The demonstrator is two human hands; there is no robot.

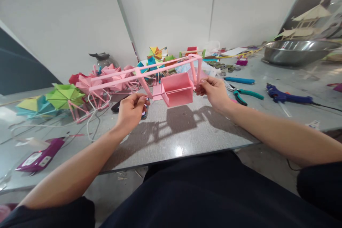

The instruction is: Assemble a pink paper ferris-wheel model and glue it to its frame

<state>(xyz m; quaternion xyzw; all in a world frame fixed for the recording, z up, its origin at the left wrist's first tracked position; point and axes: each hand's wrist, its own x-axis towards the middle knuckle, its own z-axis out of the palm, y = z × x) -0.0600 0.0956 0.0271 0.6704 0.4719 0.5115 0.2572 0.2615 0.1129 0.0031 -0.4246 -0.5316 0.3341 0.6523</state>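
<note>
A pink craft frame [165, 68] of thin sticks is held above the table, with two long rails and V-shaped legs. Between its legs hangs a pink paddle wheel [177, 91] of flat panels on a thin axle. My left hand [131, 110] is closed, thumb and fingers pinched at the lower tip of the left legs. At the other side, my right hand [213, 92] pinches the bottom of the right legs, by the axle end. What lies between the fingertips is partly hidden. Behind my left fingers, a phone [144, 112] lies on the table.
Pink, green and blue paper models [65, 96] crowd the left, with a white cable [92, 114] and a purple power strip [41, 155]. At right lie teal-handled pliers [251, 93], a blue-handled tool [239, 80], a glue gun [290, 95] and a metal bowl [299, 53]. White boards stand behind.
</note>
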